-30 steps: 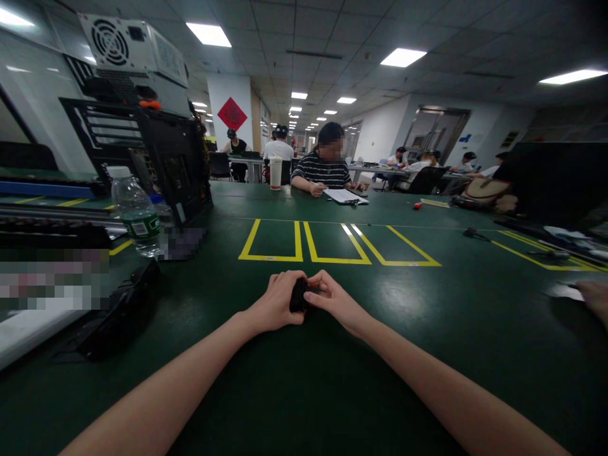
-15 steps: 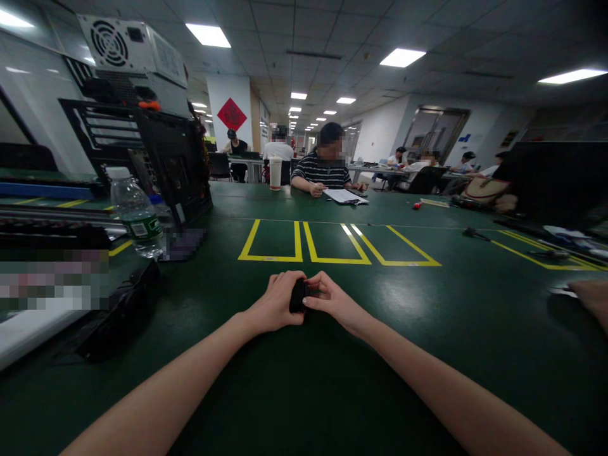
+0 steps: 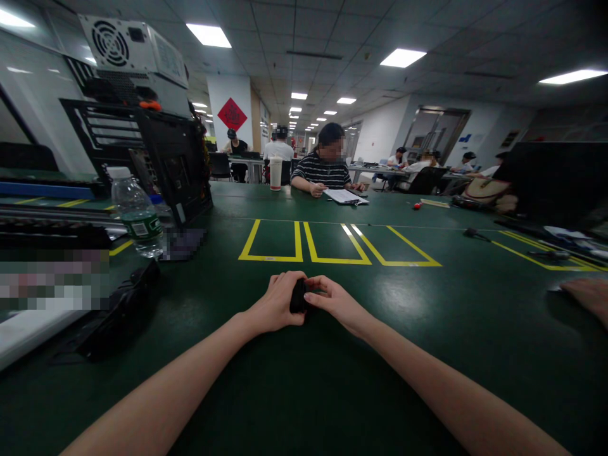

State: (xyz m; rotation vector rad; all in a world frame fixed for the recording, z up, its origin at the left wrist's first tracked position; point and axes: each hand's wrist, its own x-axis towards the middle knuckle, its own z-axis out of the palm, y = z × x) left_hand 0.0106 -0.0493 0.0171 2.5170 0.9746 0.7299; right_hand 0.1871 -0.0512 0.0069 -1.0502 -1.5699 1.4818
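Note:
A small dark black object (image 3: 297, 296), its exact kind hidden by my fingers, is held upright just above or on the green tabletop (image 3: 304, 380). My left hand (image 3: 275, 303) wraps round its left side, thumb below and fingers over the top. From the right, my right hand (image 3: 335, 303) meets it with thumb and fingertips pinched at its right edge. Beyond both hands, yellow tape outlines (image 3: 338, 260) mark the table.
At left stand a water bottle (image 3: 137, 218), a black computer case (image 3: 178, 164) and a power supply (image 3: 137, 50). Across the table a person (image 3: 323, 171) sits by a clipboard (image 3: 346, 196), near a cup (image 3: 275, 174). Another person's hand (image 3: 589, 294) rests at right.
My right thumb and fingertips have shifted slightly at the object's right edge. My left hand keeps its hold. The other person's hand at right has moved a little left.

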